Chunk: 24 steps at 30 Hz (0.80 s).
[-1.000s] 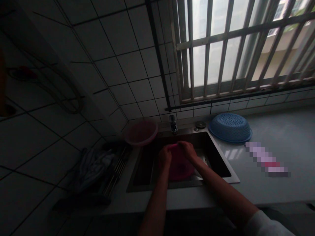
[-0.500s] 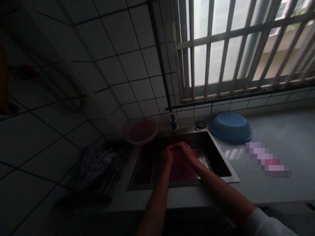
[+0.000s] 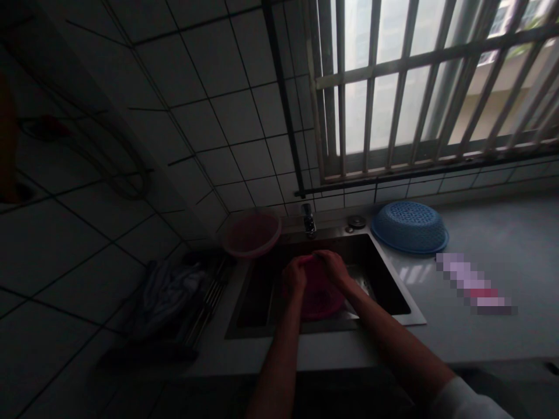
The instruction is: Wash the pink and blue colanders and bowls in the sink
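Both my hands are down in the steel sink (image 3: 393,279), at the far rim of a pink plastic basin (image 3: 321,301). My left hand (image 3: 294,273) is closed on the rim at its left side. Curled over the same rim, a little to the right, is my right hand (image 3: 332,267). The basin stands tilted, its far edge raised between the hands. It is too dark to make out what, if anything, lies in it, and my forearms hide part of its sides.
Behind the sink stands a faucet (image 3: 308,221). A second pink basin (image 3: 253,234) rests at the back left corner. An upturned blue basket (image 3: 409,227) sits on the right counter, near a blurred-out item (image 3: 474,282). Left of the sink lies a striped cloth (image 3: 170,291) by a metal rack.
The pink basin in the sink has shifted and tilted under my hands, and its far rim now shows between them. My left hand has moved slightly left.
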Tool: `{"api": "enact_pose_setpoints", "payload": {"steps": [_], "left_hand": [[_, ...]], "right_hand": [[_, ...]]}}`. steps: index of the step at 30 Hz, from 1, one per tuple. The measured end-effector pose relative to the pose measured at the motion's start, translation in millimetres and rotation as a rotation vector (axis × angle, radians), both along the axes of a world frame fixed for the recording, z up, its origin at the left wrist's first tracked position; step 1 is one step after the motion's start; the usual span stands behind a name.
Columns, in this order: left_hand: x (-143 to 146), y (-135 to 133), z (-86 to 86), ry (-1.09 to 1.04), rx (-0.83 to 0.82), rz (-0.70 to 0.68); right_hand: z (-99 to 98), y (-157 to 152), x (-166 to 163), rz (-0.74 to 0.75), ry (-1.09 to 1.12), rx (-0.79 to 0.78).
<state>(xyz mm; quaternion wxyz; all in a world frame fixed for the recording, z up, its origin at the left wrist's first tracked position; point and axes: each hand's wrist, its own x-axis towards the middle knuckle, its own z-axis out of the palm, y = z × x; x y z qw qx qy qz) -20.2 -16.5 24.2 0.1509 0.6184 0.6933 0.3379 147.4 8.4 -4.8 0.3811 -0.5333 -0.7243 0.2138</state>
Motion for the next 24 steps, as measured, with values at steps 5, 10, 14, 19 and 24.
{"api": "enact_pose_setpoints", "payload": {"steps": [5, 10, 14, 19, 24], "left_hand": [[-6.5, 1.5, -0.5, -0.035, 0.023, 0.204], [-0.4, -2.2, 2.2, 0.031, 0.028, -0.062], [-2.2, -1.0, 3.0, -0.004, 0.041, 0.025], [-6.3, 2.7, -3.4, -0.031, 0.045, 0.102], [-3.1, 2.1, -6.5, 0.002, 0.072, -0.087]], "right_hand": [[-1.9, 6.5, 24.1, -0.185, 0.071, -0.089], [0.1, -1.2, 0.0, 0.009, 0.023, -0.007], [-1.8, 3.2, 9.9, -0.035, 0.056, -0.015], [-4.5, 5.3, 16.7, -0.127, 0.120, -0.024], [-0.3, 0.0, 2.4, 0.071, 0.054, 0.035]]}}
